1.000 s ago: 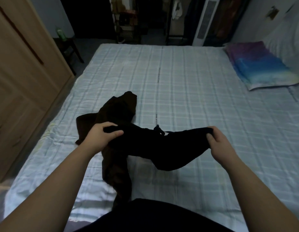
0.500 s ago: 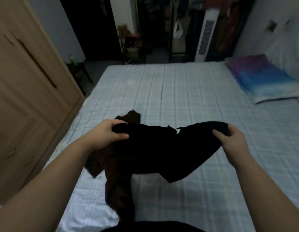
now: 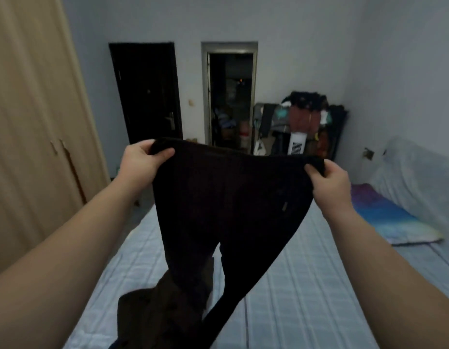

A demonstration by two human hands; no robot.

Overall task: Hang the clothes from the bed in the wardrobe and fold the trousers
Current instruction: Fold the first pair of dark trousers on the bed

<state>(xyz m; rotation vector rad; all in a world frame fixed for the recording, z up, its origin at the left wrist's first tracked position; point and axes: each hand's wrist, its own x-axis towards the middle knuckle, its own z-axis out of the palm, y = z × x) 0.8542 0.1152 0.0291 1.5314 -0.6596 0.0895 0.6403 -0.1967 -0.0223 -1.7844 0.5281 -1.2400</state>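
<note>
A view looking down along two bare forearms stretched out over a bed (image 3: 306,285) with a pale blue checked cover. Both hands hold up a pair of black trousers (image 3: 228,202) by the waistband, spread wide between them at about chest height. The left hand (image 3: 140,163) grips the waistband's left corner, fingers curled behind the cloth and thumb pressed across the front. The right hand (image 3: 330,183) pinches the right corner in the same way, thumb in front, fingers wrapped behind. The trousers hang down in the air from the waistband, narrowing into two legs whose lower ends drop out of view at the bottom edge. Beneath them, on the near left part of the bed, lies a crumpled dark brown garment (image 3: 158,311); whether the trouser legs touch it cannot be told. A tall light wooden wardrobe (image 3: 34,137) with closed doors stands along the left side. On the far right of the bed rests a pillow (image 3: 392,217) in purple, blue and pale green. At the far wall are a dark closed door (image 3: 146,94), an open doorway (image 3: 229,96) and a rack heaped with clothes (image 3: 304,119).
</note>
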